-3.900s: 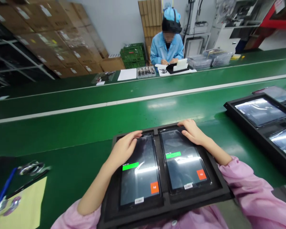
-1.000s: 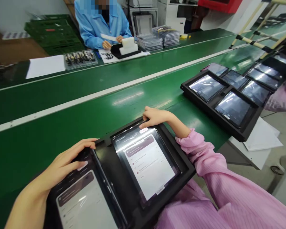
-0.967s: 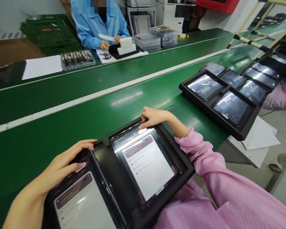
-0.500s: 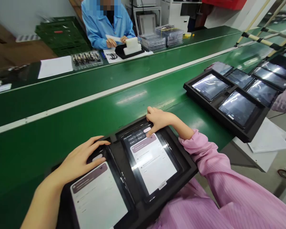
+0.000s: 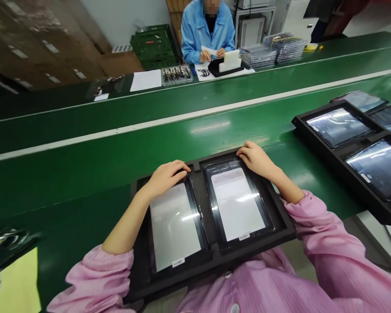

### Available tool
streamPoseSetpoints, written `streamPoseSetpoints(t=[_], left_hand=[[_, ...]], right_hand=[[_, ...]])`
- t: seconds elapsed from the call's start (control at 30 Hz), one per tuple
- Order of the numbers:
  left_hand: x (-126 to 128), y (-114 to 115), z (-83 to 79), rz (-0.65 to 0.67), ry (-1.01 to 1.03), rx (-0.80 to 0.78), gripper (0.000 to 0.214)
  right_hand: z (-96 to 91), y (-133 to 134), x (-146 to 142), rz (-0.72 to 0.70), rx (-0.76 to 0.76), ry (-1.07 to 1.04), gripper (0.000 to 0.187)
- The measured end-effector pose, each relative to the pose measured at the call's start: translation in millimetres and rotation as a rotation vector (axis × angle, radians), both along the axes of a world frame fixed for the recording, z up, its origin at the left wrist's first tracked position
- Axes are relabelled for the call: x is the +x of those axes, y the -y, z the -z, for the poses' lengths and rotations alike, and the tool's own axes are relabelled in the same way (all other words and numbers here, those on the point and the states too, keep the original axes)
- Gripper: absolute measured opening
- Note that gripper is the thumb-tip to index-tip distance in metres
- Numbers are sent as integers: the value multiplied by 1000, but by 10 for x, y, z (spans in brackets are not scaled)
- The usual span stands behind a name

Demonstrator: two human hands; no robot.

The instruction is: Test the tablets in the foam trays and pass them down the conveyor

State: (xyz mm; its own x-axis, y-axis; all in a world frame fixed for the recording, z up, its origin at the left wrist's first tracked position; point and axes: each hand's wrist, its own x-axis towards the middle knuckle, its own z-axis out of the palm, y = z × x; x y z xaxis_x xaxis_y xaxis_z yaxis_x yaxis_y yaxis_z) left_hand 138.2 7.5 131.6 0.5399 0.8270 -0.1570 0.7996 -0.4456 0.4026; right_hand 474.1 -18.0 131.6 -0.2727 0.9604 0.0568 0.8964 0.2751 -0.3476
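Resting over the far end of a black two-bay tray (image 5: 217,256), the two hands reach forward on either side of its divider. The left tablet (image 5: 176,230) lies in the left bay, below the left hand (image 5: 164,177), whose fingers lie close together, loosely extended toward the tablet's far right corner, with the thumb held apart. In the right bay, the right tablet (image 5: 236,204) lies nearer the body than the right hand (image 5: 256,158); that hand's fingers curl at the tray's far rim, and whether they pinch anything cannot be told. The left hand hides much of the left tablet's far end. Both screens glow pale under streaks of glare, their contents too washed out to read, and the print on their white labels is too small. The picture's right edge cuts off a second black tray (image 5: 342,151); its left edge crops a yellow sheet (image 5: 16,282).
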Motion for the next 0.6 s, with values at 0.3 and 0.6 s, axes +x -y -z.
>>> streamPoseSetpoints(t=[0.3, 0.6], left_hand=[[245, 209, 94, -93, -259, 118, 54], [356, 249, 103, -147, -323, 171, 49]], right_hand=[[408, 768, 127, 261, 170, -1, 37], [402, 739, 173, 290, 190, -78, 33]])
